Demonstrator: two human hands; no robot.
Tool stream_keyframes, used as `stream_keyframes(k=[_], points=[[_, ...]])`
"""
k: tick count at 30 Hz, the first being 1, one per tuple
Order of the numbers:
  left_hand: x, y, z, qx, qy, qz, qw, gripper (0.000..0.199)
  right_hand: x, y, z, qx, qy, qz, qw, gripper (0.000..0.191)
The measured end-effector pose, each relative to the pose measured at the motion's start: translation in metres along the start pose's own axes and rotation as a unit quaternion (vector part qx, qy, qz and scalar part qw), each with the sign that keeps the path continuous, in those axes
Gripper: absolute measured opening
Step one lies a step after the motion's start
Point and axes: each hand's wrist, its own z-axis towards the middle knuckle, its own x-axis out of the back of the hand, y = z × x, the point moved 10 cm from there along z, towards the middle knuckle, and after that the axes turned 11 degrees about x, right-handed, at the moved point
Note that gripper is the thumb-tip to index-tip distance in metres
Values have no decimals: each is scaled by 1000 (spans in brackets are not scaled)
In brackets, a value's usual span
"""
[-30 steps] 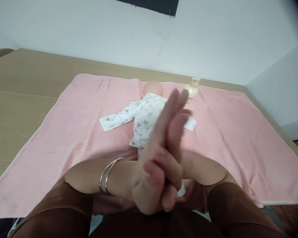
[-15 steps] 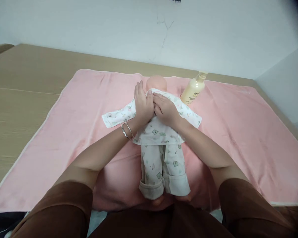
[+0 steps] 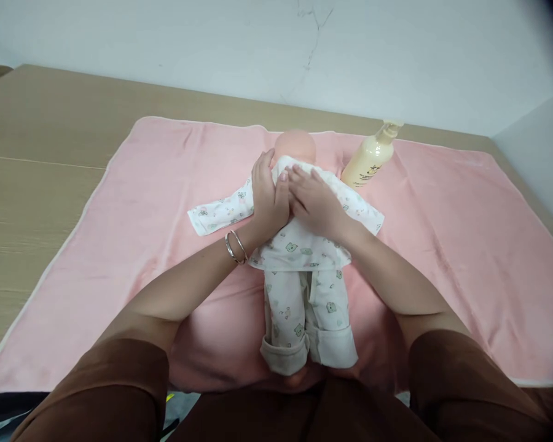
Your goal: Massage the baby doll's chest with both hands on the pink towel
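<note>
The doll [image 3: 299, 255] lies on a pink blanket [image 3: 447, 245] spread over the table [image 3: 50, 178], about midway between its left and right edges. Its head [image 3: 295, 146] points to the table's far edge, its legs to the near edge. It wears a patterned shirt [image 3: 221, 212] and trousers [image 3: 286, 313] with turned-up cuffs.

The left hand [image 3: 270, 193] rests at the doll's upper body, below the head; its fingers are extended and grasp nothing, the thumb upright beside the other hand. The right hand [image 3: 314, 197] lies over the shirt's upper part, fingers straight and released. The hands are side by side, touching or nearly so.

Bangles [image 3: 229, 247] circle the left wrist. A pump bottle [image 3: 368, 161] is near the far edge, just beyond the shirt's right sleeve.
</note>
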Motion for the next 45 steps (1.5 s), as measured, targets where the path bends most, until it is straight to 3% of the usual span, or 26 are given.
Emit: stream_keyframes(k=[3,5,7,9,11,13,16,19,23,25,28,30,39,41,45], points=[[-2,4,-2,2,-5,16,1000,73,6,24,-4,-93,4,4,996,69],[-1,5,-3,12,-4,23,1000,72,10,16,-13,-119,26,-30,992,70],[0,9,-5,8,-2,38,999,73,11,-5,-17,-90,36,-66,993,65],[2,16,-7,-9,4,54,998,71,7,-20,-13,-19,14,-69,997,62],[2,21,-9,-23,5,61,998,68,4,-19,-4,51,-22,-42,998,58],[1,22,-9,-26,-1,58,998,67,6,-3,4,65,-33,-10,997,55],[-3,18,-8,-22,-11,60,998,70,9,28,2,-53,-22,-7,998,71],[-4,14,-6,-24,-7,71,997,74,8,20,-14,-131,-3,-53,990,73],[-4,13,-6,-37,-5,79,996,73,2,-15,-10,2,-3,-52,999,60],[-4,14,-7,-45,-8,79,996,68,3,-5,-5,25,-13,-19,999,59],[-5,13,-7,-54,-9,74,996,67,10,30,1,-33,-9,18,999,68],[-6,12,-6,-50,-16,71,996,68,11,37,0,-59,-8,15,998,73],[-5,7,0,8,-30,84,996,53,21,-26,-29,-54,-11,-101,993,59],[-6,6,-1,31,-31,97,994,56,32,-19,-29,-75,-3,-62,995,52],[-8,5,-6,74,-29,140,987,53,55,28,-23,-164,85,-18,983,43]])
